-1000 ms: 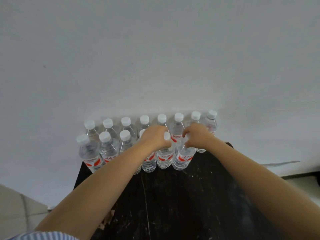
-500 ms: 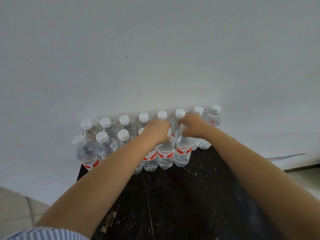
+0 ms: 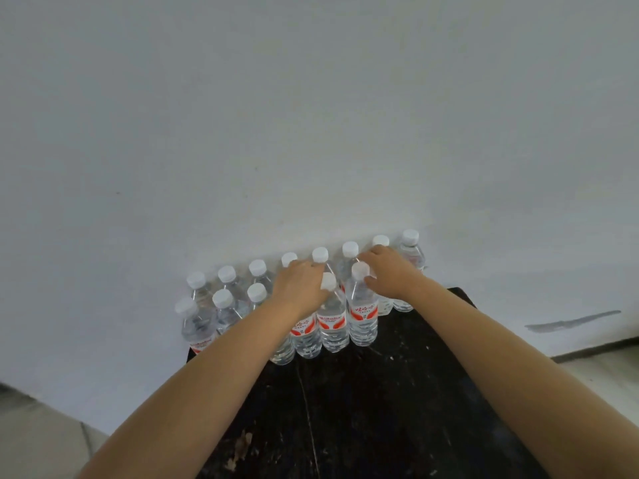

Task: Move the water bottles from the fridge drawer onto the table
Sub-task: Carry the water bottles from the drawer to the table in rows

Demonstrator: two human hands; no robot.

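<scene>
Several clear water bottles with white caps and red-and-white labels stand in two rows on the far end of a black table [image 3: 397, 392], against a white wall. My left hand [image 3: 300, 286] lies over the top of a front-row bottle [image 3: 305, 335] and hides its cap; its fingers also touch the neighbouring bottle [image 3: 332, 326] just below the cap. My right hand [image 3: 390, 274] curls around the neck of the rightmost front-row bottle [image 3: 362, 316], whose cap shows beside my thumb. All bottles stand upright. No fridge drawer is in view.
The white wall [image 3: 311, 133] rises directly behind the back row [image 3: 410, 252]. The scuffed black tabletop stretches toward me between my forearms. Its left edge [image 3: 188, 354] sits just under the leftmost bottle [image 3: 195, 326]. Pale floor [image 3: 38, 440] shows at lower left.
Both hands stay on the same front-row bottle tops. My right hand has loosened a little, so that bottle's cap now shows. The view has tilted slightly.
</scene>
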